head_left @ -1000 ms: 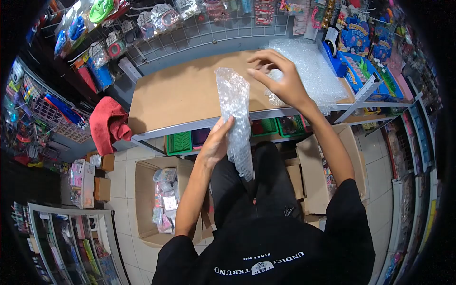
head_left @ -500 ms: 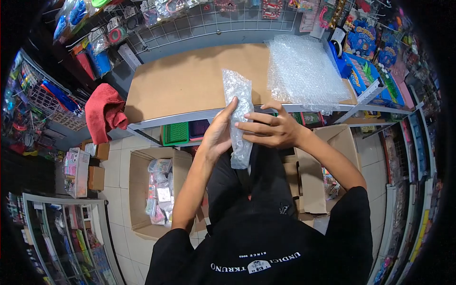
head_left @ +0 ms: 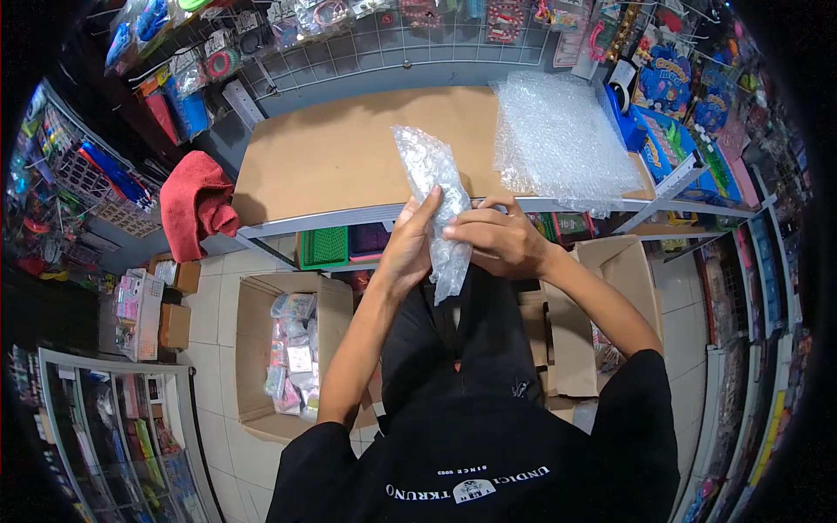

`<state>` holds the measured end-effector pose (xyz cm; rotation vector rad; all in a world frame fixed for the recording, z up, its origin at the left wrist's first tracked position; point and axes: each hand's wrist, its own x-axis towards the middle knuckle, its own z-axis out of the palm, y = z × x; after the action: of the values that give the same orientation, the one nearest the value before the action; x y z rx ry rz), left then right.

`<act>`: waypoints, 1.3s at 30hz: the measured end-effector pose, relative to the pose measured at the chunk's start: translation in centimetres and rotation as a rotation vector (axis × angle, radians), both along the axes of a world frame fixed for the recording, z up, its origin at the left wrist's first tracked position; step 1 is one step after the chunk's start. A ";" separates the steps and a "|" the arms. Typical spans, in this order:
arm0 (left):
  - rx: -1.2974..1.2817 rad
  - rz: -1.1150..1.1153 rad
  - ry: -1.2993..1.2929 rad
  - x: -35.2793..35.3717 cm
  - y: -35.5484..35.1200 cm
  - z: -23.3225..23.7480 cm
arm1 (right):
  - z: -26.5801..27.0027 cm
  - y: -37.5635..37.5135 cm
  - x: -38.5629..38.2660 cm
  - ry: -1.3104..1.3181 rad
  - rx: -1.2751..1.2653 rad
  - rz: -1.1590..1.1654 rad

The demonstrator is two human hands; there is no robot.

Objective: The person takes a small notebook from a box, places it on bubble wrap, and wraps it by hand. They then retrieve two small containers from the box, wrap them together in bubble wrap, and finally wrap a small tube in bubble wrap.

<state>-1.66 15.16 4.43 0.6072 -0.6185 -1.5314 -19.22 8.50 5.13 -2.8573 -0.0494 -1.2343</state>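
Observation:
A long, narrow bundle wrapped in bubble wrap [head_left: 427, 161] is held between my hands, in front of the brown table's near edge. My left hand [head_left: 410, 240] grips it from the left, with the thumb lying across its front. From the right, my right hand [head_left: 501, 237] pinches its middle, the fingers bent together. What lies inside the wrap cannot be made out. Flat sheets of bubble wrap [head_left: 562, 135] lie on the right part of the brown tabletop [head_left: 323, 166].
A red cloth [head_left: 197, 206] hangs at the table's left corner. Below stand a cardboard box of packed goods [head_left: 253, 349] at left and another box [head_left: 571, 331] at right. A blue tape dispenser [head_left: 626, 126] sits at the back right. Goods hang on a wire grid.
The bundle has tilted, its upper end leaning further left. My right hand's fingers, spread before, have closed onto the wrap. The view has shifted slightly.

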 end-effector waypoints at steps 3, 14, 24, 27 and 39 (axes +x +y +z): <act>0.008 0.023 -0.020 0.2 -0.2 -0.9 | 0.4 0.4 0.2 0.043 0.006 -0.047; -0.109 0.124 0.011 -1.6 -0.1 -1.9 | 0.3 0.5 0.7 -0.171 0.261 -0.152; -0.129 0.176 0.027 -2.4 0.3 -1.6 | -2.0 2.3 3.2 -0.548 0.892 -0.038; -0.140 0.153 0.045 -2.3 0.2 -2.0 | -2.0 2.9 3.7 -0.581 0.980 -0.036; -0.215 0.091 -0.217 -1.4 0.6 -2.7 | 0.0 2.2 2.4 -0.427 1.745 0.151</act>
<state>-3.02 15.74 1.72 0.6310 -0.8968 -1.3032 -16.87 10.73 5.08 -1.0661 0.5031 -0.9419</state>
